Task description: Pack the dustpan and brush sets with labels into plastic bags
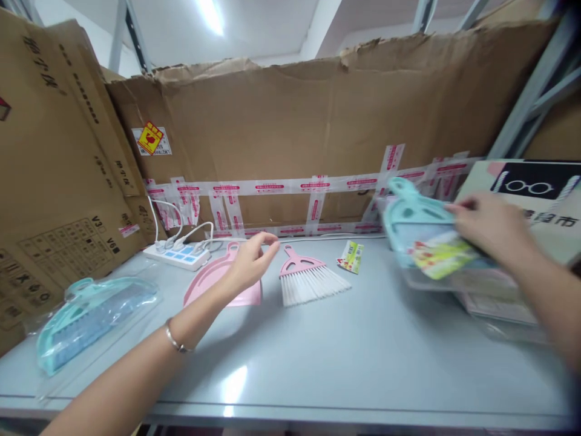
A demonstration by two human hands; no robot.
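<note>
My left hand [251,259] hovers in front of the pink dustpan [209,280], hiding part of it. Its fingers are slightly curved and apart, with nothing between them. Just right of it lies a pink brush [305,275] with white bristles fanned toward the front. At the right, my right hand [490,224] grips a turquoise dustpan and brush set [420,215] in clear plastic, raised off the table and somewhat blurred. A yellow-green card shows on the front of this set. Another turquoise dustpan and brush set [97,318], also bagged, lies at the far left.
A white power strip [178,255] with plugged-in cables sits at the back left. A small green-yellow card [351,257] lies right of the brush. Cardboard [272,133] walls the back and left. At the right stands a pale printed box or bag [544,200], beside metal shelf posts.
</note>
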